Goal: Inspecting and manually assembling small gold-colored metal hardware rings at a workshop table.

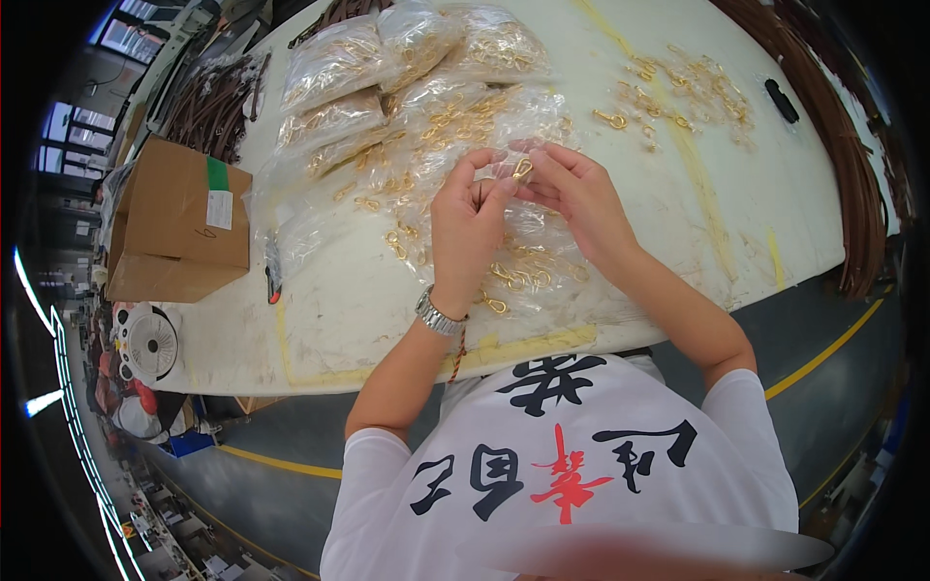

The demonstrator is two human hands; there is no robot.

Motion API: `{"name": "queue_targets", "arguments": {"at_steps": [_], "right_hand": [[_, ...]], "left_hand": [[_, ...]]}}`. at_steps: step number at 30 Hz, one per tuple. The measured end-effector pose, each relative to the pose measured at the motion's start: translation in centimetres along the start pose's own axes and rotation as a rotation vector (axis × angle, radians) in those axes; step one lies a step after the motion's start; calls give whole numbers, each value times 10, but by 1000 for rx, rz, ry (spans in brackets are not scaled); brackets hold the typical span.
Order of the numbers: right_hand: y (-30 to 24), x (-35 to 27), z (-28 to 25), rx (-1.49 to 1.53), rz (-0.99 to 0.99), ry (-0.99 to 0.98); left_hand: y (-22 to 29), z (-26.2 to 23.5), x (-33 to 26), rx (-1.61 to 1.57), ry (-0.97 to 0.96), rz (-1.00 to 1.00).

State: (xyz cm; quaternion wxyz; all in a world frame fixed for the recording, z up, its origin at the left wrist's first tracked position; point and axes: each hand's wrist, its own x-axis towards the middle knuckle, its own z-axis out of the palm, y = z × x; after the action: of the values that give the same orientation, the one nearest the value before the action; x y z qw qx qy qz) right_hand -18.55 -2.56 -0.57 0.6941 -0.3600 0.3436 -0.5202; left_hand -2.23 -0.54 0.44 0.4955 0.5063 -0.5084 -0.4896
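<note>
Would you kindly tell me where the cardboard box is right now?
In the head view, the cardboard box sits at the table's left edge, left of the clear bags of gold clasps and both hands.

The gold clasp [523, 169] pinched between the left hand [470, 228] and the right hand [581, 203] is mostly covered by fingertips, so its exact shape cannot be told. The gold pieces inside the clear bags [407, 68] blur into a glinting mass behind crinkled plastic, too small to count. The brown straps [857, 184] run off into the dark rim.
</note>
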Motion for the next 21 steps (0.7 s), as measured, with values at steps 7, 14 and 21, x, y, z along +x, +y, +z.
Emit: {"name": "queue_targets", "arguments": {"at_steps": [7, 14, 21], "right_hand": [[5, 6, 3, -151, 11, -35], [-6, 3, -12, -350, -19, -160], [-22, 7, -10, -317, 75, -340]], "left_hand": [[1, -9, -2, 95, -54, 207], [-8, -40, 9, -123, -317, 21], [-20, -56, 19, -513, -595, -139]]}}
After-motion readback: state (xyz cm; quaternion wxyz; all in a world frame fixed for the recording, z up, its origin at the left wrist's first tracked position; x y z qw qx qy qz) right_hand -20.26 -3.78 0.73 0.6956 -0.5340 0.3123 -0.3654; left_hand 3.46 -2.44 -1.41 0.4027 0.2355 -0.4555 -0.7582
